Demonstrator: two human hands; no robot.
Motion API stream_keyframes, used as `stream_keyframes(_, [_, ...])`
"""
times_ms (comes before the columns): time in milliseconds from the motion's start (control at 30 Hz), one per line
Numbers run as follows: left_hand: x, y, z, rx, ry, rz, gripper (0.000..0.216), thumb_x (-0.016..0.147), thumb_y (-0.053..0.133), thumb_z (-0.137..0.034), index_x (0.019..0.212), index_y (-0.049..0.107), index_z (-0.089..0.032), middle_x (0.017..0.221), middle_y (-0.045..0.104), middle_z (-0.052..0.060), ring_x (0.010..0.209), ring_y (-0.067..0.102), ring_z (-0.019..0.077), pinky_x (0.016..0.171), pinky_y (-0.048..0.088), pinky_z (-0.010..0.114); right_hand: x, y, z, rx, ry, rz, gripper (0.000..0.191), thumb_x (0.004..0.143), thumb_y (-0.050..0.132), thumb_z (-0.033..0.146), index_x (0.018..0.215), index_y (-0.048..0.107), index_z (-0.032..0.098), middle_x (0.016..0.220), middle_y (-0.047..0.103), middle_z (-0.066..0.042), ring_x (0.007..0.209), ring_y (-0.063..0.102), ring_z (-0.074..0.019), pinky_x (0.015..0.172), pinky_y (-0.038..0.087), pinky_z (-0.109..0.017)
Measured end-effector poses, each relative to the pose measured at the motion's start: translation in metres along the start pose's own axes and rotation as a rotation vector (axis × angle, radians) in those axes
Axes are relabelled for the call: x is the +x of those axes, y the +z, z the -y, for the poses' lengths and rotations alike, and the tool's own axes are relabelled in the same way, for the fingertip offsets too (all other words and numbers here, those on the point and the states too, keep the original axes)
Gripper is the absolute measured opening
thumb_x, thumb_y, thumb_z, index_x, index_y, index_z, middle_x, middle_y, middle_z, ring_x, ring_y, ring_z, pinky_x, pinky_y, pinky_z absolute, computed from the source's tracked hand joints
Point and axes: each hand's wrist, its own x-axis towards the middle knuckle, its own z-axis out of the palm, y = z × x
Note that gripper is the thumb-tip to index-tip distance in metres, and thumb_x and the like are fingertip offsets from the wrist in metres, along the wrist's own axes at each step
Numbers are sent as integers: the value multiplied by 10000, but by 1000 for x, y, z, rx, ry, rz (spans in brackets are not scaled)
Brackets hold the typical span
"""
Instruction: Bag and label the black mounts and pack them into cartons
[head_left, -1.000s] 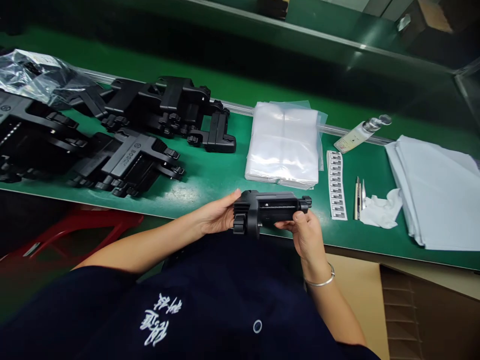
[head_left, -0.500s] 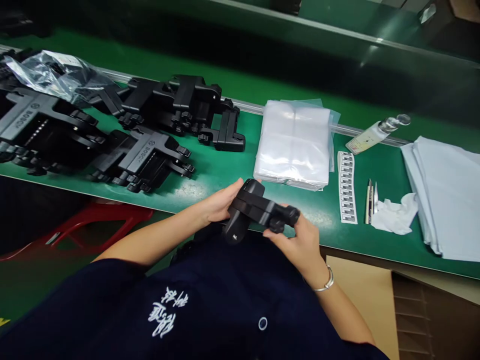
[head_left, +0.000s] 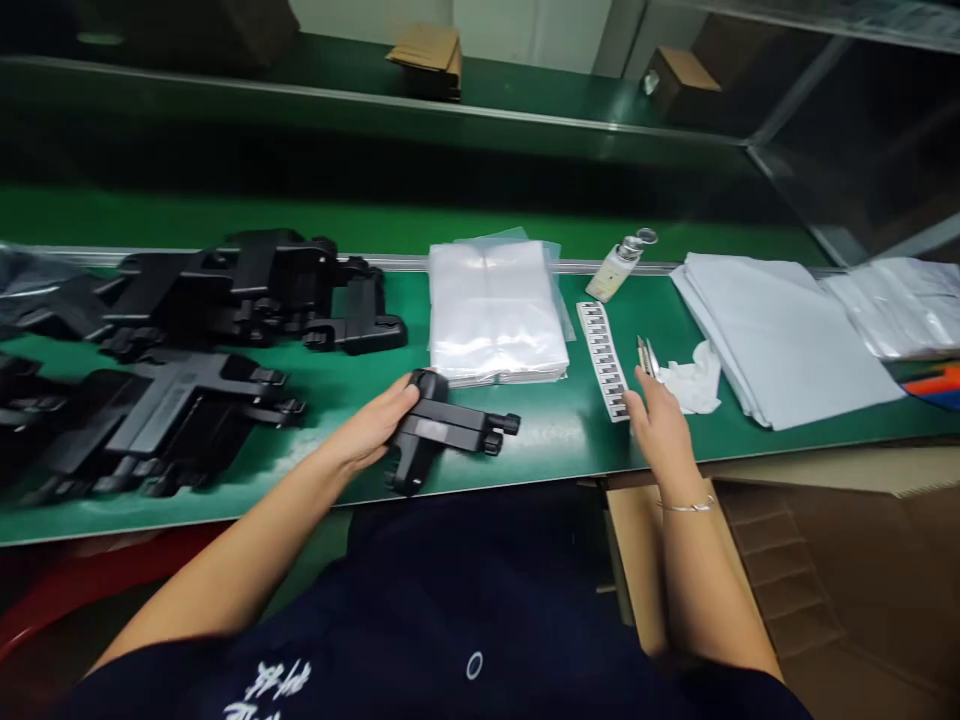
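My left hand (head_left: 379, 420) is closed on one end of a black T-shaped plastic bracket (head_left: 450, 425), holding it over the front of the green table. Small knobs stick out at the bracket's right end. My right hand (head_left: 664, 435) is off the bracket, its thumb and forefinger apart, beside the lower end of a strip of printed labels (head_left: 602, 355). Just beyond its fingertips lie a slim pen-like tool (head_left: 643, 352) and a pointed metal tool (head_left: 652, 358), their lower ends hidden by the hand. A crumpled white tissue (head_left: 694, 380) is to the right of them.
Several black brackets (head_left: 187, 400) cover the table's left side. A stack of clear plastic bags (head_left: 495, 310) lies in the middle, a pump bottle (head_left: 619, 268) behind the labels. White sheets (head_left: 780, 340) lie at right. Below the table's edge stands an open cardboard box (head_left: 825, 580).
My right hand has let go of the bracket and moved right to the labels and slim tools. My left hand keeps the bracket, now turned flatter. The view has swung right.
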Motion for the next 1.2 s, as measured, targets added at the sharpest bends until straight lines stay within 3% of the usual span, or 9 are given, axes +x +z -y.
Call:
stream_keyframes(100, [5, -18, 6, 419, 154, -90, 696, 858, 522, -613, 1418, 456, -205, 1447, 498, 117, 1322, 461, 290, 1126, 361, 429, -23, 2, -35, -323, -6, 97, 439, 963, 438, 397, 1294, 602, 157, 1377, 581, -178, 1304, 492, -372, 1045, 367, -639])
stream_keyframes(233, [5, -24, 13, 722, 179, -226, 636, 904, 429, -541, 1417, 437, -167, 1431, 497, 153, 1328, 453, 336, 1127, 337, 511, -68, 9, -28, -308, -96, 129, 368, 983, 422, 358, 1232, 631, 185, 1294, 649, -141, 1215, 572, -306, 1035, 403, -546])
stream_keyframes(367, [-17, -3, -1, 969, 454, -459, 613, 888, 503, -513, 1374, 479, -139, 1369, 530, 161, 1351, 400, 382, 1140, 291, 554, -90, 1, -18, -240, 185, -18, 454, 972, 390, 524, 1020, 650, 155, 935, 726, -152, 837, 680, -273, 736, 503, -385])
stream_keyframes(433, [-29, 23, -9, 966, 542, -369, 460, 920, 480, -477, 1282, 563, -203, 1291, 599, 110, 1264, 498, 327, 1104, 361, 491, -93, 2, -14, -201, 342, 1, 501, 923, 413, 631, 925, 612, 171, 748, 694, -107, 658, 656, -257, 598, 457, -338])
stream_keyframes(567, [-31, 93, -6, 793, 384, 214, 310, 937, 462, -431, 1005, 696, -238, 1004, 727, 53, 960, 660, 243, 921, 493, 356, -100, 22, 0, 142, 501, 45, 470, 807, 583, 652, 935, 525, 204, 607, 623, -3, 536, 620, -215, 522, 437, -300])
stream_keyframes(667, [-17, 136, 9, 732, 336, 422, 289, 908, 500, -358, 1052, 703, -211, 997, 732, 65, 924, 672, 241, 883, 495, 337, -109, 41, 11, 535, 610, 47, 413, 788, 652, 553, 960, 487, 216, 651, 646, 33, 500, 607, -156, 511, 479, -276])
stream_keyframes(800, [-4, 161, 21, 640, 280, 455, 367, 887, 529, -314, 1222, 621, -198, 884, 712, 41, 793, 662, 197, 797, 506, 313, -116, 48, 15, 920, 596, -62, 327, 826, 647, 425, 1015, 481, 217, 682, 650, 61, 468, 538, -85, 487, 455, -221])
stream_keyframes(933, [2, 177, 26, 275, 193, 559, 534, 804, 666, -343, 1300, 548, -182, 990, 716, 69, 891, 683, 198, 854, 508, 309, -114, 40, 15, 1020, 496, -56, 348, 850, 651, 392, 1124, 523, 221, 639, 604, 79, 490, 536, -90, 502, 460, -228])
stream_keyframes(1200, [16, 194, 36, 171, 145, 415, 304, 779, 661, -316, 1023, 683, -135, 818, 704, 46, 764, 641, 166, 765, 478, 279, -112, 33, 9, 335, 172, -230, 196, 920, 576, 348, 1050, 664, 232, 923, 695, -54, 808, 650, -186, 752, 559, -354])
